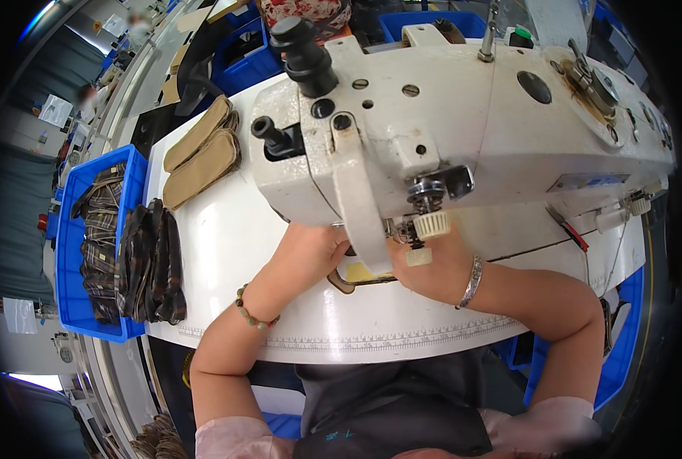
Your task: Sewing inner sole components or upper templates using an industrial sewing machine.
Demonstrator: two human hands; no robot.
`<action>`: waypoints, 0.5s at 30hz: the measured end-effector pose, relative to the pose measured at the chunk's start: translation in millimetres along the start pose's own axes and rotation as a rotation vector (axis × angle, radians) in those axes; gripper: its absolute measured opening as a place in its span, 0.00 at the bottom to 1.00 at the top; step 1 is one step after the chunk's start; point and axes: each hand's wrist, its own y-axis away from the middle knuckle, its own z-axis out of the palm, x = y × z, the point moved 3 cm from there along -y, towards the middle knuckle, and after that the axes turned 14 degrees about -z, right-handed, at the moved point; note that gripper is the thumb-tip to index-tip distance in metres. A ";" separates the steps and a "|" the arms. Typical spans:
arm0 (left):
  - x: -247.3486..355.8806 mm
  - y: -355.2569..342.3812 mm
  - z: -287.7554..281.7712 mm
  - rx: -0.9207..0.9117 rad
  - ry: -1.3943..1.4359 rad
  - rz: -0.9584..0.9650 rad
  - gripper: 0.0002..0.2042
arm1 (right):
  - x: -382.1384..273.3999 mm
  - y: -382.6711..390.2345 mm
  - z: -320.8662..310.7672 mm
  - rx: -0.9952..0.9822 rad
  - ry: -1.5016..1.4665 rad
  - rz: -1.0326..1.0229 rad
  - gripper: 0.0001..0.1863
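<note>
Two bare hands are working close together beneath a white sewing machine head

At nine o'clock, a blue bin [134, 187] is holding folded plaid cloth [101, 229], and a dark plaid stack [150, 264] is leaning just beside it; toward ten, tan pads [202, 164] are lying in overlapping piles on the white table [230, 252]. Nearer the middle, the left hand [310, 251] is reaching in from seven o'clock, its fingers bending, though I cannot tell whether they are closing on anything; a tan, dark-edged piece [342, 284] is lying between the hands, under the sewing machine [448, 115]. The right hand [442, 268] is coming from four o'clock, its fingertips hiding behind machine parts, so I cannot tell their state; a red-handled tool [576, 236] is resting toward three
</note>
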 end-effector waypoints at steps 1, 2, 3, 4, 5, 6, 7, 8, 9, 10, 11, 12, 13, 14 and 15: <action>0.7 0.7 -1.7 0.027 -0.013 0.012 0.03 | -14.1 -6.6 -12.1 0.011 0.089 -0.014 0.17; 0.8 1.5 -2.9 0.054 -0.025 0.025 0.03 | -22.5 -10.9 -19.0 0.023 0.178 -0.028 0.16; 1.3 1.4 -2.3 0.054 -0.026 0.027 0.03 | -23.0 -11.3 -20.7 0.024 0.179 -0.028 0.16; 0.7 1.7 -1.1 0.046 -0.024 0.008 0.03 | -23.7 -12.0 -22.6 0.041 0.176 -0.062 0.15; 0.2 2.1 0.0 0.039 -0.022 -0.010 0.02 | -24.6 -12.7 -24.2 0.057 0.174 -0.095 0.14; 0.3 2.6 0.8 0.039 -0.022 -0.009 0.02 | -25.1 -13.3 -25.0 0.058 0.174 -0.095 0.14; -0.1 3.0 2.0 0.033 -0.041 -0.025 0.02 | -25.4 -14.0 -25.2 0.042 0.179 -0.088 0.12; -0.8 3.5 3.1 0.027 -0.061 -0.040 0.02 | -25.2 -14.6 -24.7 0.026 0.183 -0.081 0.11; -0.5 4.3 3.6 0.027 -0.062 -0.038 0.02 | -24.7 -13.8 -24.7 0.028 0.184 -0.082 0.11; -1.0 5.0 4.4 0.026 -0.080 -0.054 0.02 | -22.6 -12.3 -23.1 -0.010 0.204 -0.075 0.10; -1.3 5.6 5.0 0.026 -0.097 -0.070 0.03 | -20.9 -11.0 -21.4 -0.048 0.224 -0.068 0.10; -1.3 5.6 5.4 0.025 -0.099 -0.068 0.03 | -19.7 -10.7 -20.5 -0.045 0.225 -0.067 0.10; -0.9 5.5 5.5 0.036 -0.118 -0.060 0.03 | -18.4 -10.6 -18.9 -0.068 0.238 -0.059 0.10; -0.6 5.8 5.4 0.046 -0.138 -0.051 0.03 | -17.8 -10.5 -18.1 -0.090 0.251 -0.052 0.09; -1.1 6.5 5.9 0.044 -0.140 -0.049 0.03 | -18.1 -10.6 -18.3 -0.087 0.251 -0.051 0.09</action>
